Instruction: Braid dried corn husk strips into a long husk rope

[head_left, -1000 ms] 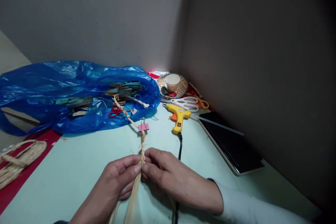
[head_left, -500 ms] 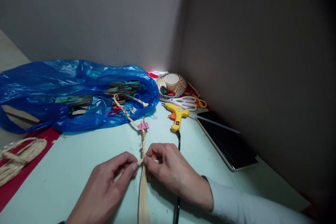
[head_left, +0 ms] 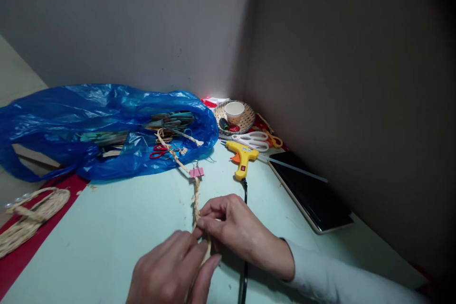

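Observation:
A thin braid of pale straw (head_left: pixel 195 197) runs across the light green table (head_left: pixel 117 218) from a pink binder clip (head_left: pixel 196 171) toward me. My right hand (head_left: pixel 235 228) pinches the near end of the braid with thumb and forefinger. My left hand (head_left: pixel 174 268) is closed around a flat straw strip (head_left: pixel 207 252) just below that pinch, its fingers curled over the strip. The two hands touch each other at the braid. Beyond the clip, the braid goes on toward the blue plastic bag (head_left: pixel 89 123).
The blue bag holds sticks and red scissors (head_left: pixel 156 153). A yellow glue gun (head_left: pixel 242 157) lies behind my hands, its black cord (head_left: pixel 244 275) passing under my right wrist. White scissors (head_left: pixel 251 138), a woven tray with a cup (head_left: pixel 235 113), a dark tablet (head_left: pixel 313 194) and a straw coil (head_left: pixel 28 216) lie around.
My left hand has shifted right and nearer to me, turning over and closing on the flat strip. My right hand keeps its pinch on the braid. The view has tilted slightly.

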`<state>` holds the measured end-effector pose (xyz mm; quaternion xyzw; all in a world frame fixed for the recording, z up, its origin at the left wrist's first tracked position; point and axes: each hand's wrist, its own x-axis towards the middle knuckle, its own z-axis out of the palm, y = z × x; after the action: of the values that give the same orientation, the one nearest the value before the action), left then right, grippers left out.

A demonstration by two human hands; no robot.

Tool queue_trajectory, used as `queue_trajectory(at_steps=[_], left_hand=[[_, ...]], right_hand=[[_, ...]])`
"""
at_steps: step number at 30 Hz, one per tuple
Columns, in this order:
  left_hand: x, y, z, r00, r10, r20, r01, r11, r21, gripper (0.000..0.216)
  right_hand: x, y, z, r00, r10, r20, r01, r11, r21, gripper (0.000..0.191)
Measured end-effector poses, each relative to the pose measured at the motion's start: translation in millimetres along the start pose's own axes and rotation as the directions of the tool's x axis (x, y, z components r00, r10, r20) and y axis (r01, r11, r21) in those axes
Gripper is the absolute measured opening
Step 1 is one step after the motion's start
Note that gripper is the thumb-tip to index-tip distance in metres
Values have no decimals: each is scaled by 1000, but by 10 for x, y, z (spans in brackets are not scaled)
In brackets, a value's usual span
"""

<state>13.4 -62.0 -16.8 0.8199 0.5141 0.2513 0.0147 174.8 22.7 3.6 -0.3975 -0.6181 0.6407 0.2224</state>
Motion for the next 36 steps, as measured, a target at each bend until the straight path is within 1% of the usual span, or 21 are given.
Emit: queue_trajectory(at_steps=[1,2,4,5,7,9,10,11,13,15,18,20,22,24,27,30,32,33,34,35,36], left_hand=[[73,2,-57,990,-140,19,141,985,-101,26],[148,-4,-108,952,-302,51,306,931,-200,32],[283,-37,-169,833,-529,163,545,732,-408,25],[334,-57,-173,781,-572,251,607,602,-519,20],[390,-92,-139,725,-528,442,651,317,-690,20],[395,-110,-78,688,-465,558,661,83,-746,21],[387,-114,-51,663,-457,593,670,10,-742,23],[377,-117,-32,642,-461,613,681,-24,-732,27],[362,-124,-18,617,-477,626,707,-14,-707,33],[359,-138,-25,607,-501,617,727,36,-686,37],[352,-171,-26,611,-550,569,731,116,-673,39],[335,-192,-12,621,-554,555,726,140,-673,41],[315,-199,-4,607,-549,575,727,93,-680,41],[302,-186,-14,573,-535,621,738,9,-674,39],[302,-132,-64,549,-535,641,727,-72,-683,37],[312,-75,-103,560,-562,609,694,-84,-715,41],[314,-57,-107,568,-572,592,692,-57,-719,40],[313,-56,-104,570,-574,588,694,-47,-718,38],[313,-59,-100,566,-575,591,697,-48,-715,36],[311,-65,-96,561,-571,599,699,-61,-712,35],[310,-74,-93,557,-563,610,698,-80,-712,34]], right_hand=[[6,10,4,1000,8,14,-9,999,53,11],[8,19,9,1000,10,27,-13,995,97,10],[4,24,22,999,3,46,-11,987,162,9],[0,22,30,998,-4,65,-8,983,186,9],[-7,13,43,994,-27,109,3,977,215,9],[-10,8,49,992,-43,117,21,983,183,11],[-12,9,48,994,-42,105,27,989,142,12],[-16,11,43,995,-41,90,32,995,93,12],[-37,10,27,995,-58,83,60,998,-26,15],[-81,-9,7,990,-106,88,119,978,-171,19],[-173,-61,-1,976,-219,5,198,871,-450,24],[-228,-82,19,955,-298,1,248,792,-559,24],[-266,-70,56,930,-361,73,324,708,-627,21],[-285,-31,97,893,-425,151,395,573,-718,17],[-291,44,147,786,-551,280,493,285,-822,13],[-278,106,193,623,-702,344,513,36,-858,17],[-266,129,222,509,-772,381,530,-68,-845,23],[-262,130,232,469,-788,400,569,-77,-819,24],[-261,119,234,451,-798,400,622,-41,-782,25],[-261,96,228,475,-801,364,663,54,-746,25],[-264,60,212,553,-786,277,665,216,-715,23]])
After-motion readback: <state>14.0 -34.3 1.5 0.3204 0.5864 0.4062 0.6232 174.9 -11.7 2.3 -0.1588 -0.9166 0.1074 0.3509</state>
